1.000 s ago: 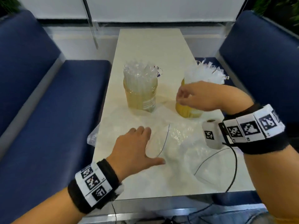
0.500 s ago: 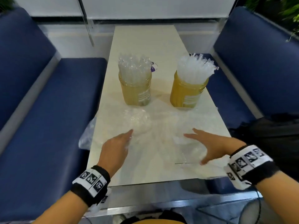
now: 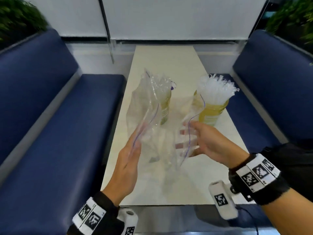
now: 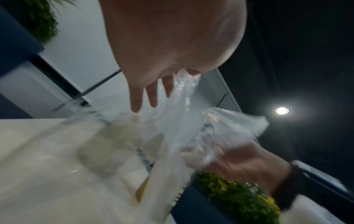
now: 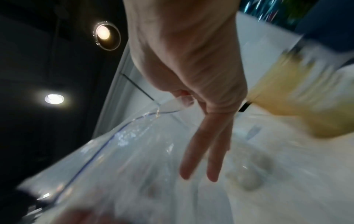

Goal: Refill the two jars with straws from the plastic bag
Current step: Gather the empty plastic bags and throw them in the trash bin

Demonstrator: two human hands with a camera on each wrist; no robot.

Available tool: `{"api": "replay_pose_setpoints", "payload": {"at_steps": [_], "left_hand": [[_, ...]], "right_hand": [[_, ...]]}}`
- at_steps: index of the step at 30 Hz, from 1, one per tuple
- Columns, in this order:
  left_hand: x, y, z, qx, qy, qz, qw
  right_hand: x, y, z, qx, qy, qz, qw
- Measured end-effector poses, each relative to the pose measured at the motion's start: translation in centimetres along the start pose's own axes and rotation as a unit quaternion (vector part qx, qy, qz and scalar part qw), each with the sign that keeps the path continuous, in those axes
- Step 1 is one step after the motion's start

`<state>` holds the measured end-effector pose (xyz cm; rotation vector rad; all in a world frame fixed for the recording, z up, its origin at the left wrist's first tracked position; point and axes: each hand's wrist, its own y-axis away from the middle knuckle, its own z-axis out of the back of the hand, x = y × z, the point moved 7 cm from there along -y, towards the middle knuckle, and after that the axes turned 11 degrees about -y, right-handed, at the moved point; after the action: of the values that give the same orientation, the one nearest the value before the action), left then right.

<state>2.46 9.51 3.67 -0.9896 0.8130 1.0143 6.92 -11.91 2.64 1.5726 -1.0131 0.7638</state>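
Two yellowish jars stand on the white table [image 3: 166,61]. The left jar [image 3: 166,106] holds clear-wrapped straws [image 3: 163,83] and is partly hidden behind the plastic. The right jar [image 3: 211,114] is packed with white straws [image 3: 216,89]. Both my hands hold the clear plastic bag [image 3: 145,109] with its blue zip lines up above the table, in front of the jars. My left hand [image 3: 135,143] pinches the left sheet between thumb and fingers [image 4: 153,97]. My right hand [image 3: 188,138] pinches the right sheet's edge, thumb on top, the other fingers [image 5: 212,151] straight. I see no straws inside the bag.
Blue padded benches [image 3: 50,124] run along both sides of the narrow table. A dark bag [image 3: 296,158] lies on the right bench. A white wall closes the far end, and green plants [image 3: 18,21] stand behind both backrests.
The plastic lay flat on the table under my hands. Both hands have now taken hold of it and raised it in front of the jars.
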Motion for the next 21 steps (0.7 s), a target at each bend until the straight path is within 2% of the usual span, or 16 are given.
{"api": "replay_pose_setpoints", "payload": {"at_steps": [3,6,8,10,12,13,15,17,18,19,21], "left_hand": [[-2.0,0.5,-1.6,0.04,-0.043,-0.055,0.997],[-1.4,0.3,-2.1,0.03,-0.099,-0.04,0.994],[-1.4,0.1,-1.7,-0.016,-0.121,-0.056,0.991],[-1.5,-0.1,0.0,-0.101,-0.135,-0.057,0.984],[-0.7,-0.5,2.5,-0.139,-0.09,-0.014,0.986],[-0.3,-0.7,3.8,-0.138,-0.051,-0.001,0.989],[-0.8,-1.3,5.7,-0.121,0.042,-0.004,0.992],[-1.2,-1.6,6.9,-0.097,0.143,0.041,0.984],[-1.4,-1.6,7.3,-0.086,0.148,0.061,0.983],[-1.8,-1.5,7.7,-0.081,0.141,0.084,0.983],[-1.5,-1.1,8.8,-0.081,0.132,0.117,0.981]], "right_hand": [[-0.5,-0.5,-3.8,0.028,-0.034,-0.013,0.999],[-0.4,-0.8,-6.7,0.065,-0.076,-0.017,0.995],[-0.2,-0.5,-8.1,0.097,-0.115,-0.021,0.988],[0.0,-0.1,-8.6,0.132,-0.166,-0.032,0.977],[0.5,0.2,-8.1,0.156,-0.162,-0.012,0.974],[0.9,0.1,-7.5,0.148,-0.139,0.014,0.979],[2.2,-0.5,-5.1,0.083,-0.028,0.14,0.986],[3.9,-0.9,-3.1,-0.022,0.139,0.258,0.956],[4.3,-1.2,-2.4,-0.051,0.205,0.275,0.938],[4.2,-2.0,-2.3,-0.028,0.247,0.251,0.936],[3.0,-2.3,-4.0,0.105,0.28,0.141,0.944]]}}
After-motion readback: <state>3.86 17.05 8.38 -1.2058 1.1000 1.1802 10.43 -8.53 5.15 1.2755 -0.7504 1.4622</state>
